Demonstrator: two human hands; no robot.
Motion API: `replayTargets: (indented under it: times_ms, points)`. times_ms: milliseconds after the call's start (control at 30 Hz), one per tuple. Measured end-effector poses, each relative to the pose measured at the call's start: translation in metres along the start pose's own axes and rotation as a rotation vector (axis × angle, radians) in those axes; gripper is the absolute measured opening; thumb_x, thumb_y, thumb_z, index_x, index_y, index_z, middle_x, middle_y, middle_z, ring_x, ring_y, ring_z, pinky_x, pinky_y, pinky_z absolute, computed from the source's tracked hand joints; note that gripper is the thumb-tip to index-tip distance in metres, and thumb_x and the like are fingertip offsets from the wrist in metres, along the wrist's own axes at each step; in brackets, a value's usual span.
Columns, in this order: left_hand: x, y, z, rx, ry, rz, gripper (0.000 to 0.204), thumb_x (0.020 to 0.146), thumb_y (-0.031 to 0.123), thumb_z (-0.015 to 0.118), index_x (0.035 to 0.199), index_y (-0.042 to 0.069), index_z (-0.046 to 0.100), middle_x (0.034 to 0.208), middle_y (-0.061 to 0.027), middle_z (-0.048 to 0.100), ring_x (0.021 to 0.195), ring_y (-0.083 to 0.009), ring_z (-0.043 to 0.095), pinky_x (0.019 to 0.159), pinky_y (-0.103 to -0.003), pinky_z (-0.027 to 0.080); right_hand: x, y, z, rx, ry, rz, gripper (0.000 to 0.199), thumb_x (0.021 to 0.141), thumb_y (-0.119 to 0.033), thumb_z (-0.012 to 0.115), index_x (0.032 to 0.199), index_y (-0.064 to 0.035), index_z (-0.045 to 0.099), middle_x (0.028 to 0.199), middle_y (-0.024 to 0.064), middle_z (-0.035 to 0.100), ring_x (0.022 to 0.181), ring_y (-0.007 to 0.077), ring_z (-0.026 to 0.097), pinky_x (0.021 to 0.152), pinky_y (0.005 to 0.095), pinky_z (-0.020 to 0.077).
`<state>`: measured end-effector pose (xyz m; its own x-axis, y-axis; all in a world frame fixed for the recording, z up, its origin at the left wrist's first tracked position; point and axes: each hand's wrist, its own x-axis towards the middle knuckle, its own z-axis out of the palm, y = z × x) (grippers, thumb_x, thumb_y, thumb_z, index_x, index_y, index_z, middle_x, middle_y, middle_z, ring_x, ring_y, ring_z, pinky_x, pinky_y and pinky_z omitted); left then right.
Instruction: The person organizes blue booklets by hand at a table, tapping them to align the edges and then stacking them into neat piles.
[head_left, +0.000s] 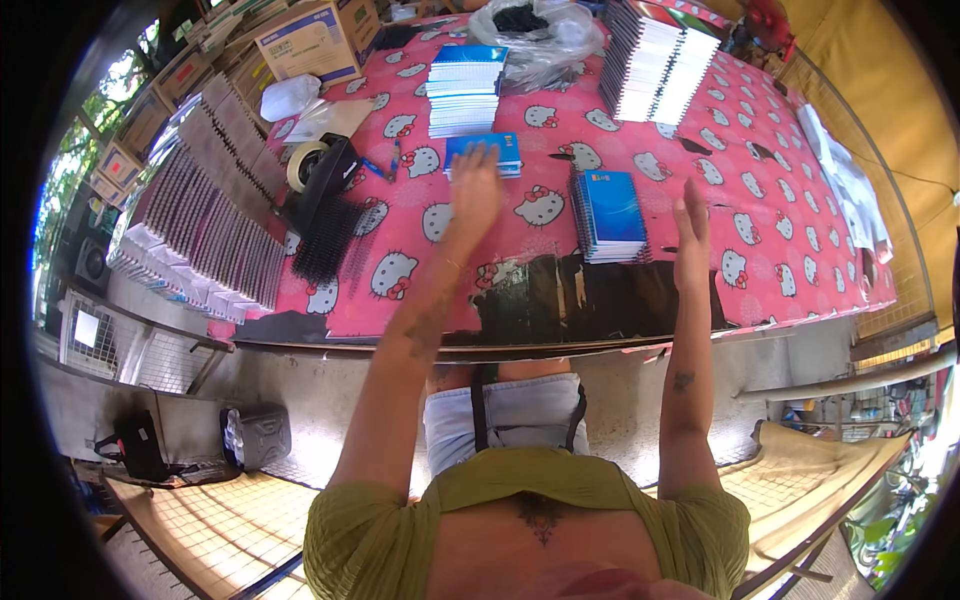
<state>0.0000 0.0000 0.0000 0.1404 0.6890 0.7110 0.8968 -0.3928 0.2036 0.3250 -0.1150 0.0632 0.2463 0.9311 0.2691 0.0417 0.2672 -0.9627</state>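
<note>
My left hand (476, 192) reaches forward, its fingers laid over the top of a low stack of blue booklets (507, 150). Behind that stands a taller stack of blue-covered booklets (466, 92), white page edges facing me. To the right, a short stack of spiral-bound blue notebooks (612, 210) sits near the table's front, coils showing along its sides. My right hand (692, 238) is held on edge a little to the right of these notebooks, apart from them, fingers stretched out and nothing in it.
A pink patterned cloth covers the table (540, 208), with a torn dark patch at the front edge. At left are tall notebook stacks (200, 215), a black tape dispenser (318, 180), black binding coils (325, 245) and pens (384, 165). Farther back are a carton (315, 45), plastic bag (545, 45) and notebook stack (660, 65).
</note>
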Motion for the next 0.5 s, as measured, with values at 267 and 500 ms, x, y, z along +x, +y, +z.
replayTargets:
  times_ms: [267,500]
  points:
    - [-0.006,-0.033,-0.026,0.119,-0.036,0.391,0.034,0.081,0.005,0.058,0.115,0.003,0.063,0.116,-0.0135,0.066,0.107,-0.0307,0.063,0.093,-0.041,0.05,-0.065,-0.04,0.081,-0.104,-0.257,-0.36,0.033,0.091,-0.011,0.066,0.123,-0.0019,0.061,0.127,0.0145,0.06,0.12,0.0259,0.056,0.104,0.0351,0.0395]
    - [-0.022,0.038,-0.108,0.044,-0.019,0.263,0.038,0.079,0.007,0.059,0.117,0.004,0.063,0.103,-0.0104,0.06,0.098,-0.0294,0.056,0.092,-0.044,0.044,-0.096,-0.029,0.111,-0.291,-0.097,-0.479,0.054,0.084,-0.005,0.072,0.134,-0.0027,0.052,0.129,0.0161,0.058,0.12,0.0294,0.056,0.104,0.0372,0.0423]
